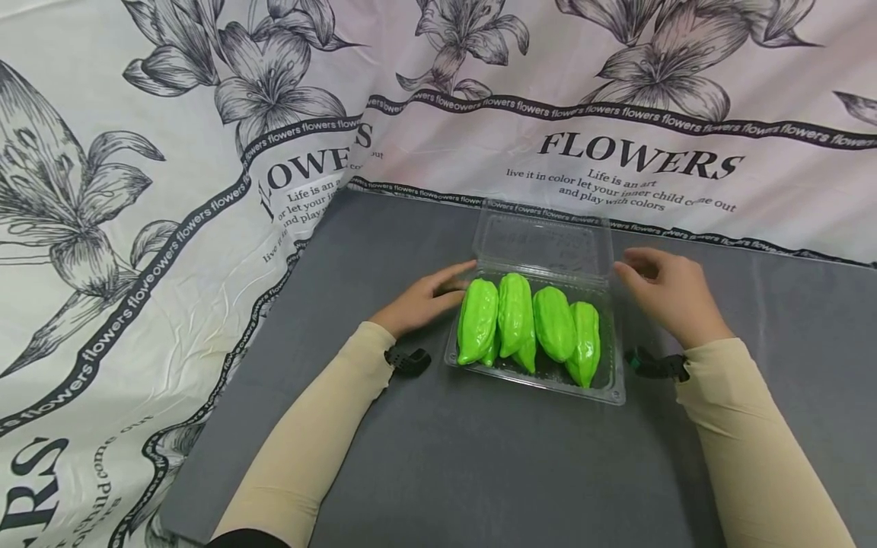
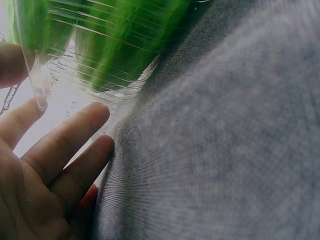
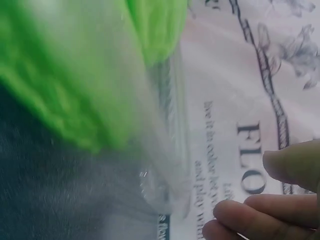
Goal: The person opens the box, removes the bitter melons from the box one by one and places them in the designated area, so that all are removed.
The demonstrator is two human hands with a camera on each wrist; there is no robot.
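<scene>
A clear plastic clamshell box [image 1: 541, 390] lies on the grey table with its lid [image 1: 544, 240] folded back. Inside sit several glossy bright green, ribbed fruits [image 1: 555, 323], like star fruit, side by side. My left hand [image 1: 421, 304] is at the box's left side, its fingers extended. In the left wrist view, that hand [image 2: 45, 175] has thumb and index finger at the box's rim; whether they press on it I cannot tell. My right hand [image 1: 674, 297], fingers loosely bent, stands just right of the box. The right wrist view shows this hand [image 3: 280, 200] apart from the box, holding nothing.
The grey table [image 1: 466, 472] extends around the box. Behind it and to the left hangs a white cloth [image 1: 438, 144] printed with flowers and lettering. Each wrist wears a black strap [image 1: 409, 362].
</scene>
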